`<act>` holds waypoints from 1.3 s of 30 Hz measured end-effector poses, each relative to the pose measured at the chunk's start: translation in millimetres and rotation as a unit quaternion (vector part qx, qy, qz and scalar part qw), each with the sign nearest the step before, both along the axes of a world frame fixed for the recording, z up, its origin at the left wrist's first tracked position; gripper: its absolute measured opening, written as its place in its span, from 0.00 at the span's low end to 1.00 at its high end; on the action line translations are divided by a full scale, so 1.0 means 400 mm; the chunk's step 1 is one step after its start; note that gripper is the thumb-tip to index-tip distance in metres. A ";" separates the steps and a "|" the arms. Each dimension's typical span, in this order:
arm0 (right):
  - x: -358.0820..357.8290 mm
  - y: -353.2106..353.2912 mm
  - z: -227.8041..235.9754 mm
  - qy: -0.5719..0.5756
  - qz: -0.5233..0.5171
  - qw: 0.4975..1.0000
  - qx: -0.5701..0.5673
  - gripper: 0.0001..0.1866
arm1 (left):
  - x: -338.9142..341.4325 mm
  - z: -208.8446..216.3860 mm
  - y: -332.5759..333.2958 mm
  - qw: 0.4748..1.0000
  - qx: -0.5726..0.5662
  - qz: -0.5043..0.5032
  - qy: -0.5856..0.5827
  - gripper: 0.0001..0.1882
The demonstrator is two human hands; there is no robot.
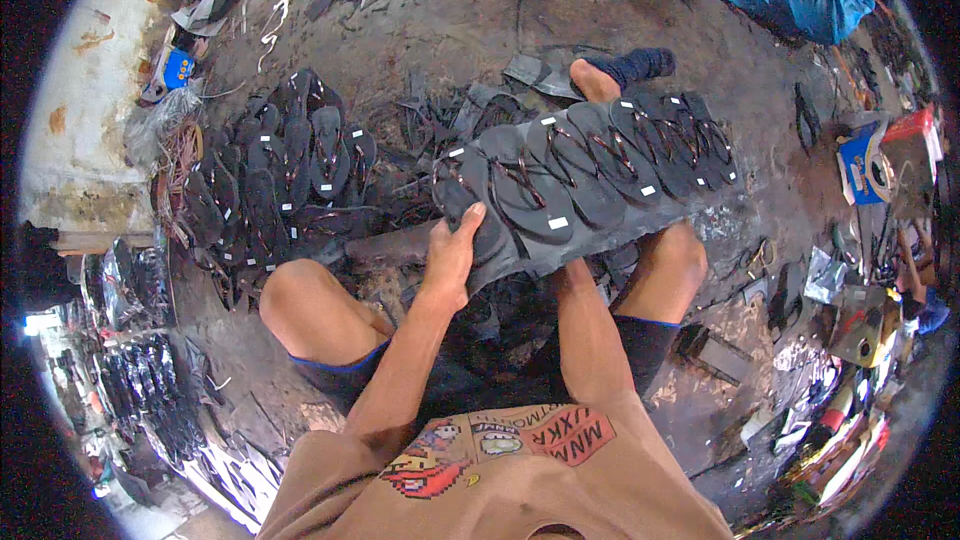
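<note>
Floor (420, 25): dark, littered, reaching well past the knees.
Grey board (590, 243): here's the main piece, up by the right knee, slanting near left to far right under a row of flip-flops (603, 170); looks like a steadying job, and the next move seems to call for level, two-handed support.
Loose pile (288, 175): more flip-flops heaped left, apart from the board.
Left hand (453, 255): clamped on the board's left end, thumb on top!
Right hand: hidden beneath, grip impossible to tell.
White tags (558, 223): dotted along the row.
</note>
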State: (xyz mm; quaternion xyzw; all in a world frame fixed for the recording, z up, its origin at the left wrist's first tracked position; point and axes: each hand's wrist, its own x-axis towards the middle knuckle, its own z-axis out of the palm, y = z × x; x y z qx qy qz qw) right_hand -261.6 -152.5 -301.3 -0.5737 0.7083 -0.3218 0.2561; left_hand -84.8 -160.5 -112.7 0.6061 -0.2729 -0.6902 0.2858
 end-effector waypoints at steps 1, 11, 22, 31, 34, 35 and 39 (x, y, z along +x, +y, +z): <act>0.035 -0.023 0.013 -0.026 0.004 1.000 0.004 0.23 | 0.037 0.024 0.011 1.000 0.016 0.000 0.016 0.30; 0.201 0.083 0.545 -0.551 -0.008 0.829 0.099 0.28 | 0.253 0.321 0.225 0.973 -0.207 -0.050 -0.091 0.27; 0.210 0.292 0.763 -0.350 0.054 0.926 -0.132 0.23 | 0.227 0.401 0.191 0.968 -0.241 -0.065 -0.015 0.24; 0.131 0.713 0.684 -0.184 0.124 0.959 0.175 0.21 | 0.335 0.364 0.255 0.991 -0.070 0.013 0.111 0.23; 0.117 0.821 0.692 -0.182 0.127 0.950 0.218 0.22 | 0.315 0.353 0.280 0.989 -0.047 0.053 0.128 0.24; 0.117 0.835 0.702 -0.198 0.119 0.948 0.221 0.22 | 0.315 0.351 0.282 0.989 -0.047 0.046 0.130 0.23; 0.111 0.785 0.662 -0.184 0.099 0.939 0.274 0.20 | 0.315 0.339 0.281 0.993 -0.052 -0.012 0.105 0.23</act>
